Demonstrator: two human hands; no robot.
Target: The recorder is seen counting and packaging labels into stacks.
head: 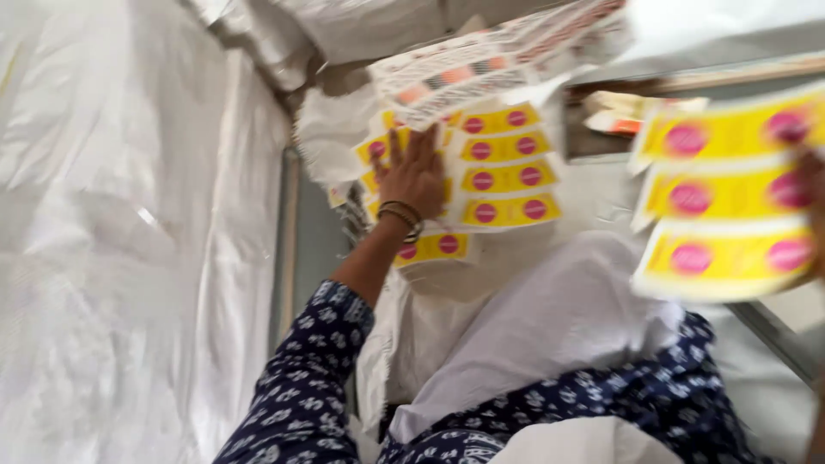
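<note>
A dark blue sleeve (301, 395) with a small white print, and a lap in the same cloth, fill the bottom of the view, with a white cloth (550, 335) lying across the lap. From the sleeve the left hand (414, 176) reaches forward, bangles at the wrist, and lies palm down with fingers spread wide on a stack of yellow sheets (507, 163). Each sheet carries rows of yellow labels with pink round spots. The stack rests on white sacking (331, 129) ahead of the lap, with a fan of paler printed sheets (490, 60) just beyond it.

At the right edge, the right hand (812, 198) holds another yellow sheet (730, 193) up in the air, close to the camera and blurred; only a sliver of the hand shows, so I cannot tell how the fingers grip. This sheet is tilted and bows a little.

The sheets look thin, light and floppy, probably glossy, so they likely slide over one another and crease if pinched hard. A flat palm looks enough to steady the stack; a single sheet seems best taken at an edge or corner, thumb above and fingers beneath.

White woven plastic (129, 232) covers the whole left side.
</note>
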